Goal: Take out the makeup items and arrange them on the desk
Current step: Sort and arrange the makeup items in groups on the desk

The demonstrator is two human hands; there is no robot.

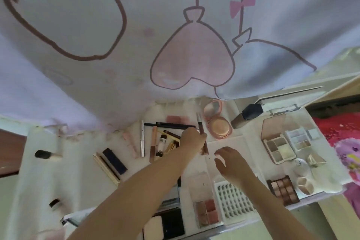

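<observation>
Your left hand reaches out over the middle of the bench, its fingers curled round a slim brown pencil-like stick that stands nearly upright in the grip, its pale tip pointing toward the far edge. Your right hand hovers just beside it, fingers spread and relaxed, holding nothing, above a clear organiser tray.

Left of your gripping hand, a row of pens, tubes and brushes lies fanned side by side. Further toward the left edge sit a dark blue lipstick case touching a long gold box, and a round-headed makeup brush lies apart from them.

At the far edge, a pink compact lies open with its mirror up, and a bottle with a dark square cap lies tilted beside it. Toward the right edge you have an open eyeshadow palette next to a pale clear palette, and nearer you a brown multi-pan palette beside a round divided pot.

Along the near edge lie a blush quad, a tray of false lashes, and a black and white compact. A white cloth with a pink heart print hangs over the far side of the bench.
</observation>
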